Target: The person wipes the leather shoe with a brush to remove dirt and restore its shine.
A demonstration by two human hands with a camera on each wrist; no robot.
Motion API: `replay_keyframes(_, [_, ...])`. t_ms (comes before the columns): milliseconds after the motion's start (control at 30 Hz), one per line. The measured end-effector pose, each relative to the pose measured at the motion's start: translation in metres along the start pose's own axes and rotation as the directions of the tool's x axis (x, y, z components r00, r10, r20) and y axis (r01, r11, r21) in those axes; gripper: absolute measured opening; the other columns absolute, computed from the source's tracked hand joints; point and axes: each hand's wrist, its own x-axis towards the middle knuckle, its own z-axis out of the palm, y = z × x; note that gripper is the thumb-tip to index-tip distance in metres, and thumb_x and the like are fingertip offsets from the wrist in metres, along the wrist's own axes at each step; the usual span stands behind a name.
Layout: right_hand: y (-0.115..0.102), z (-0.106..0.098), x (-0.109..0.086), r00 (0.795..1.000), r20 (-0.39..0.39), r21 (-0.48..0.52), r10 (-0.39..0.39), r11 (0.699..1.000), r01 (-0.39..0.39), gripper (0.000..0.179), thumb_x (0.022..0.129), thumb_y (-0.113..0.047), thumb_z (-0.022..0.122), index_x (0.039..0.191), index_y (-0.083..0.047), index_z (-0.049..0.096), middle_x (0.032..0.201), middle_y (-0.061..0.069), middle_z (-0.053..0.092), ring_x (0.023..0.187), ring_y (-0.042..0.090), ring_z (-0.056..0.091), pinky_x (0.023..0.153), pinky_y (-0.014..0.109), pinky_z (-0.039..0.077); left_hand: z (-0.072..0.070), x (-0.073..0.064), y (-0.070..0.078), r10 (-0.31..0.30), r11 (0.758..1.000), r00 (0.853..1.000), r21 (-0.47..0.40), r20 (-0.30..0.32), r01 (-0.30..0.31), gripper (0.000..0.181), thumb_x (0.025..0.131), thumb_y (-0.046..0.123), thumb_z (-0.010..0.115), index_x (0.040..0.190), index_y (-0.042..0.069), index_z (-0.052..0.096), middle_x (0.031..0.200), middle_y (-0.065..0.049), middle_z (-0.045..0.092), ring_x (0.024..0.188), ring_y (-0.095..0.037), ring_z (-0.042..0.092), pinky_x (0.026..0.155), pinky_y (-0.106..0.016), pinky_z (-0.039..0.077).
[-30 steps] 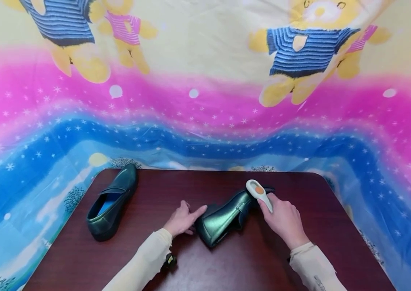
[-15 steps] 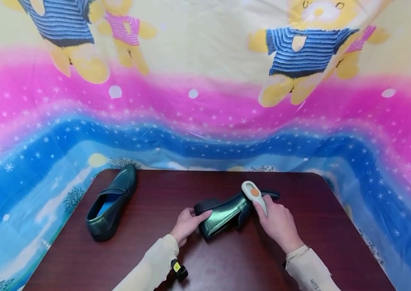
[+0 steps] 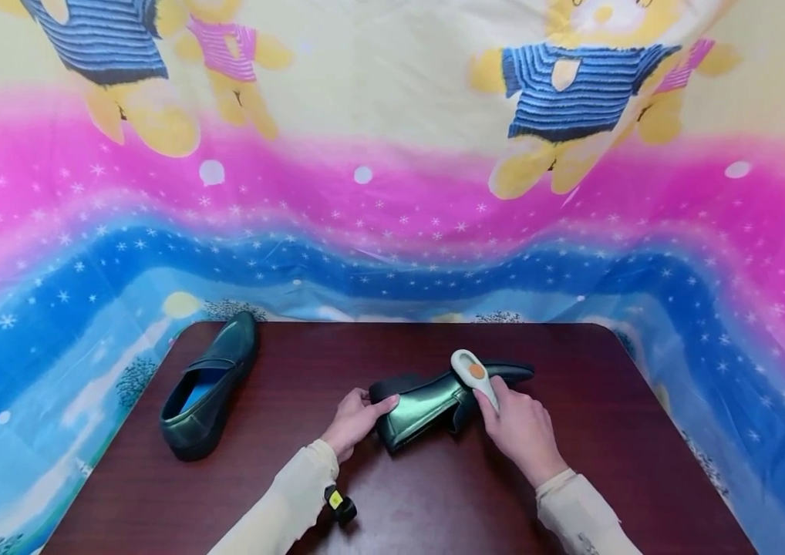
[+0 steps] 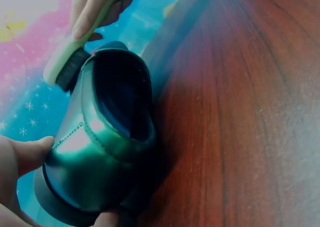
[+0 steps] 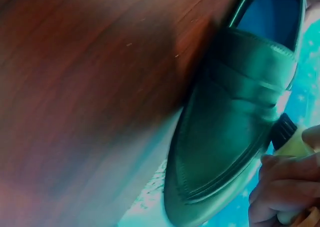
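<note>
A shiny dark green loafer (image 3: 420, 414) is tipped on its side near the middle of the table, its toe toward the back right. My left hand (image 3: 354, 420) grips its heel, thumb on the upper near the back seam. A shoe brush (image 3: 467, 367) with a pale handle and an orange oval is held in my right hand (image 3: 523, 433). In the left wrist view its dark bristles (image 4: 73, 70) meet the shoe's side by the opening. The right wrist view shows the loafer's strap and toe (image 5: 220, 142), with the bristles at the side edge.
The matching loafer (image 3: 208, 389) stands upright at the table's left, blue insole showing. A dark red-brown table (image 3: 281, 354) lies beneath everything. Behind and around it hangs a cloth (image 3: 392, 223) printed with bears and snowflakes. A small black device (image 3: 340, 505) hangs at my left wrist.
My left hand has gone from beside the heel to gripping it, and the loafer has rolled so its heel underside shows. The brush in my right hand has slid left along the shoe's side.
</note>
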Motion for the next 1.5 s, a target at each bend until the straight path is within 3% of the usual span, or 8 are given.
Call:
replay_keyframes(233, [0.046, -0.013, -0.002, 0.992, -0.093, -0.011, 0.084, 0.996, -0.086, 0.028, 0.105, -0.036, 0.058, 0.100, -0.008, 0.054, 0.059, 0.009, 0.052, 0.048, 0.030, 0.048, 0.043, 0.043, 0.033, -0.001, 0.004, 0.004, -0.021, 0.999, 0.998, -0.041, 0.056, 0.023, 0.074, 0.090, 0.056, 0.075, 0.126, -0.006, 0.055, 0.118, -0.016, 0.064, 0.098, -0.025, 0.065, 0.090, -0.041, 0.052])
replay_keyframes(433, [0.078, -0.019, -0.010, 0.979, -0.067, -0.003, 0.192, 0.981, -0.192, 0.032, 0.106, -0.037, 0.055, 0.104, -0.005, 0.054, 0.065, 0.012, 0.058, 0.051, 0.029, 0.050, 0.045, 0.042, 0.035, -0.005, 0.005, 0.006, -0.028, 0.997, 0.998, -0.076, 0.048, 0.032, 0.076, 0.089, 0.054, 0.077, 0.127, -0.008, 0.054, 0.122, -0.020, 0.063, 0.097, -0.028, 0.068, 0.092, -0.044, 0.053])
replay_keyframes(667, [0.079, -0.015, -0.010, 0.975, -0.016, 0.032, 0.223, 0.974, -0.223, 0.037, 0.109, -0.039, 0.049, 0.102, -0.003, 0.053, 0.060, 0.008, 0.049, 0.051, 0.027, 0.048, 0.047, 0.040, 0.035, -0.006, 0.005, 0.004, -0.050, 0.979, 0.997, -0.194, 0.067, 0.062, 0.078, 0.088, 0.055, 0.077, 0.129, -0.007, 0.056, 0.123, -0.018, 0.065, 0.101, -0.027, 0.069, 0.094, -0.043, 0.054])
replay_keyframes(800, [0.073, -0.015, -0.007, 0.974, -0.005, 0.038, 0.224, 0.974, -0.224, 0.037, 0.109, -0.039, 0.050, 0.106, -0.002, 0.054, 0.063, 0.010, 0.053, 0.053, 0.028, 0.050, 0.048, 0.042, 0.037, -0.002, 0.006, 0.001, -0.015, 0.962, 0.995, -0.269, 0.094, 0.040, 0.076, 0.092, 0.053, 0.074, 0.137, -0.003, 0.048, 0.129, -0.020, 0.063, 0.101, -0.024, 0.070, 0.093, -0.044, 0.057])
replay_keyframes(967, [0.051, -0.016, 0.001, 0.982, -0.002, 0.071, 0.189, 0.979, -0.189, 0.039, 0.109, -0.040, 0.050, 0.112, -0.002, 0.056, 0.068, 0.011, 0.057, 0.057, 0.029, 0.054, 0.051, 0.043, 0.040, 0.004, 0.013, 0.000, 0.044, 0.960, 0.995, -0.281, 0.086, -0.018, 0.077, 0.093, 0.056, 0.071, 0.141, 0.004, 0.040, 0.137, -0.021, 0.056, 0.104, -0.021, 0.066, 0.084, -0.043, 0.059])
replay_keyframes(1133, [-0.007, -0.011, 0.011, 0.997, 0.038, 0.124, 0.068, 0.990, -0.072, 0.033, 0.109, -0.039, 0.050, 0.109, -0.007, 0.056, 0.063, 0.005, 0.048, 0.053, 0.023, 0.047, 0.050, 0.038, 0.036, 0.006, 0.022, -0.001, 0.070, 0.953, 0.996, -0.299, 0.054, -0.051, 0.075, 0.095, 0.061, 0.067, 0.141, 0.008, 0.041, 0.132, -0.019, 0.056, 0.101, -0.021, 0.065, 0.078, -0.040, 0.059])
replay_keyframes(1300, [-0.062, 0.001, 0.009, 0.993, 0.105, 0.170, -0.048, 0.985, 0.030, 0.026, 0.107, -0.036, 0.058, 0.103, -0.010, 0.059, 0.060, 0.000, 0.045, 0.051, 0.015, 0.045, 0.049, 0.033, 0.036, 0.010, 0.024, 0.000, 0.087, 0.940, 0.996, -0.333, 0.029, -0.072, 0.069, 0.098, 0.060, 0.062, 0.141, 0.009, 0.043, 0.131, -0.016, 0.059, 0.099, -0.020, 0.065, 0.077, -0.038, 0.058])
replay_keyframes(1500, [-0.088, 0.014, 0.004, 0.990, 0.113, 0.175, -0.089, 0.982, 0.069, 0.026, 0.104, -0.035, 0.063, 0.107, -0.009, 0.064, 0.061, -0.002, 0.052, 0.051, 0.012, 0.047, 0.049, 0.030, 0.037, 0.015, 0.022, 0.001, 0.080, 0.934, 0.997, -0.348, -0.008, -0.078, 0.067, 0.098, 0.063, 0.060, 0.138, 0.012, 0.047, 0.130, -0.012, 0.059, 0.099, -0.017, 0.063, 0.077, -0.035, 0.056])
